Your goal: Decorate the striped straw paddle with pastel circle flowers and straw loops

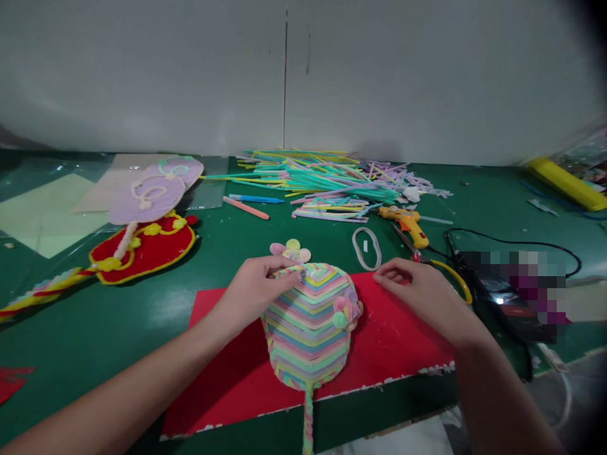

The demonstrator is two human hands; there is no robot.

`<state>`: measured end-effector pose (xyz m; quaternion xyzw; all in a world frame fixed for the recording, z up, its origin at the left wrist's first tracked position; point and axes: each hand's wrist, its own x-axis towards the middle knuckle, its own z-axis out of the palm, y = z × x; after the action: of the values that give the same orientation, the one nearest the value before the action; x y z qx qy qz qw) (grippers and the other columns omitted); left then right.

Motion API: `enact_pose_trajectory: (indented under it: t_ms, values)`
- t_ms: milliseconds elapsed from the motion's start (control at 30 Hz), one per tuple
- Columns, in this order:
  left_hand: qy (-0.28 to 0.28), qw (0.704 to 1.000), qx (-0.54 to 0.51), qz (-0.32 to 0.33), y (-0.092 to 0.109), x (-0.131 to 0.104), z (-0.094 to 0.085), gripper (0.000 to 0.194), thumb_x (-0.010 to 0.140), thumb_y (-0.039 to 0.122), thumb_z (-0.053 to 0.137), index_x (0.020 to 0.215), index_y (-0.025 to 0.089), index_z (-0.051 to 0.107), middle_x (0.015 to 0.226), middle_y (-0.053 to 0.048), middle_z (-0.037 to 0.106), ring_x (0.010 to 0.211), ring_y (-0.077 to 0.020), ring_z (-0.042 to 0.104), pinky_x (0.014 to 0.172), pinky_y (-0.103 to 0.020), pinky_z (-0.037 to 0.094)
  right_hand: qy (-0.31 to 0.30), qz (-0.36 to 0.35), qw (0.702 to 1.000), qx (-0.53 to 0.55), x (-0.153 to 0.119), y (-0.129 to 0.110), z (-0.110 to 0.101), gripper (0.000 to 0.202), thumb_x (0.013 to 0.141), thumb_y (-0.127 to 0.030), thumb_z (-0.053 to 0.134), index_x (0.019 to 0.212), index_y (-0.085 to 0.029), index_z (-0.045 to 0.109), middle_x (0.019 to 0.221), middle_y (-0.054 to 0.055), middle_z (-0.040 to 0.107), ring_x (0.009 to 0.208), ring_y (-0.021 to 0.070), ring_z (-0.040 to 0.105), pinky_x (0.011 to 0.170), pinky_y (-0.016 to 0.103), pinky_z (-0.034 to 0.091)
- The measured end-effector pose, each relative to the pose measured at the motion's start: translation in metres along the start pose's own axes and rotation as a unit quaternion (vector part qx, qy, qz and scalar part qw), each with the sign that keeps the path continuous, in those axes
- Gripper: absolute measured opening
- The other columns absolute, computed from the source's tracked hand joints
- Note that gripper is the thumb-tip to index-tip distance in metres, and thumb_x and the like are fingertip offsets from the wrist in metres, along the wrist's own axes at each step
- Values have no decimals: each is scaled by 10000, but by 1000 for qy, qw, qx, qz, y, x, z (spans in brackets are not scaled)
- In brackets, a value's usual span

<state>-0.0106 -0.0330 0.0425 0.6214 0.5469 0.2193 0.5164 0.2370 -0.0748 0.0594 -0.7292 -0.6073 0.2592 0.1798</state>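
A pastel striped pipe-cleaner hand fan (308, 335) lies over a red sheet (393, 341), its twisted handle pointing toward me. My left hand (263, 284) pinches the fan's upper left edge between thumb and fingers. Curled pipe-cleaner flowers (348, 309) sit on the fan's right edge, and pale round petals (291, 249) show at its top, just beyond my left fingers. To the right of the fan, my right hand (412, 287) hovers near the sheet's far edge with fingertips pressed together. Whatever they may hold is too small to make out.
Loose pipe cleaners (322, 177) lie in a heap at the back. A yellow glue gun (408, 224), yellow-handled pliers (450, 278) and a coiled white cord (367, 248) are near my right hand. Purple (152, 189) and red (161, 249) fans lie at left; a phone-like black object (512, 303) at right.
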Motion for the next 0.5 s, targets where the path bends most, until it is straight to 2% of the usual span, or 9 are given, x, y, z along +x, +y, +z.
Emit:
enact_pose_trajectory:
  t_ms: [100, 200, 267, 400, 500]
  values:
    - [-6, 1000, -8, -6, -2, 2, 0, 339, 707, 396, 575, 925, 155, 670, 853, -53, 675, 748, -191, 593, 607, -256, 431, 32, -6, 999, -2, 4, 2, 4, 212, 752, -238, 514, 927, -221, 632, 807, 12, 663, 728, 156, 607, 657, 251, 445]
    - [-17, 999, -27, 2, -4, 3, -1, 328, 710, 399, 578, 921, 166, 672, 876, -46, 677, 778, -192, 592, 618, -250, 430, 73, -38, 996, 16, 7, -4, 8, 212, 788, -249, 487, 929, -224, 644, 914, 32, 662, 811, 171, 607, 704, 271, 454]
    - [-26, 999, -37, 9, -4, 3, -1, 321, 713, 391, 578, 925, 169, 672, 888, -45, 679, 790, -193, 594, 632, -251, 434, 86, -91, 991, 44, 7, -12, 11, 200, 806, -265, 483, 911, -227, 649, 948, 37, 648, 848, 173, 595, 725, 277, 454]
    - [-37, 998, -41, 16, -5, 3, -2, 327, 719, 390, 574, 935, 165, 672, 893, -50, 681, 792, -196, 599, 646, -257, 442, 46, -207, 973, 94, 7, -30, 20, 149, 787, -287, 552, 883, -240, 656, 924, 32, 608, 871, 168, 566, 762, 283, 446]
    - [-36, 998, -39, 26, -5, 3, -2, 322, 721, 399, 571, 925, 173, 676, 891, -42, 683, 790, -191, 596, 640, -245, 442, 9, -241, 965, 101, 8, -39, 26, 133, 788, -267, 563, 876, -247, 660, 889, 29, 573, 855, 161, 552, 752, 284, 445]
